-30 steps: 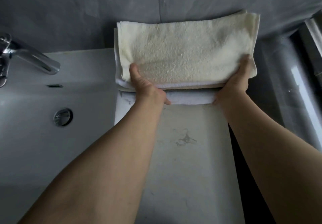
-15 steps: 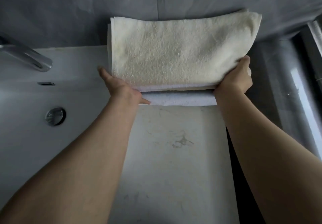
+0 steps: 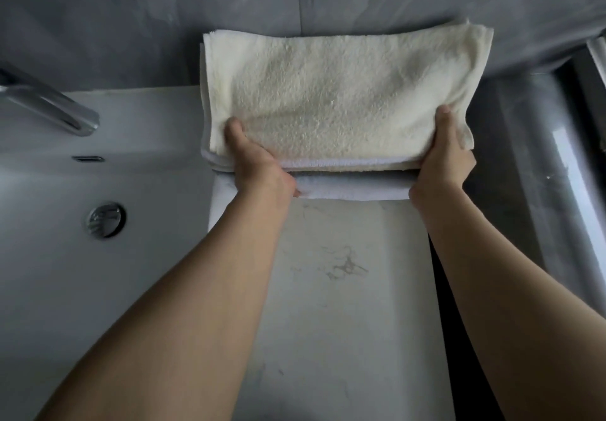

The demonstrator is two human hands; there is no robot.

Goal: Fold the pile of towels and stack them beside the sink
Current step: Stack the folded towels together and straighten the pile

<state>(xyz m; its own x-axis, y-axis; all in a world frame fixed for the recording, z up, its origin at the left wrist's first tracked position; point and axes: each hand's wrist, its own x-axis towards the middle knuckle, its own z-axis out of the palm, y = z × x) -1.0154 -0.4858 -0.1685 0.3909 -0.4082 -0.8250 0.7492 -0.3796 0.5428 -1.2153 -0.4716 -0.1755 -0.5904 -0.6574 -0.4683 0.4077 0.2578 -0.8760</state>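
a stack of folded towels (image 3: 337, 105) is held at the back of the counter (image 3: 347, 289), against the grey wall (image 3: 164, 10) and just to the right of the sink (image 3: 65, 256). the left hand (image 3: 254, 161) is set at the stack's near left corner, thumb lying on top of the cream towel, the other fingers tucked under the upper layers and hidden. the right hand (image 3: 446, 155) is closed round the near right corner in the same way, thumb on top, fingers out of sight beneath. a white towel (image 3: 354, 189) at the bottom is seen jutting forward of the layers above it.

the main risk is judged to lie in the grip itself — only the near edge is held, so the far edge could sag or drag and the folds could be pulled open as the stack is set down or shifted. the layers are already uneven at the front, and a sideways nudge could slide them further out of line. the left edge of the stack is seen overhanging the sink's rim, so a push to the left could tip a corner toward the basin — a wet towel would follow if water is there, though none can be made out. the right side runs close to the counter's edge, where a dark gap (image 3: 439, 289) is open; a careless release could let a corner droop into it.
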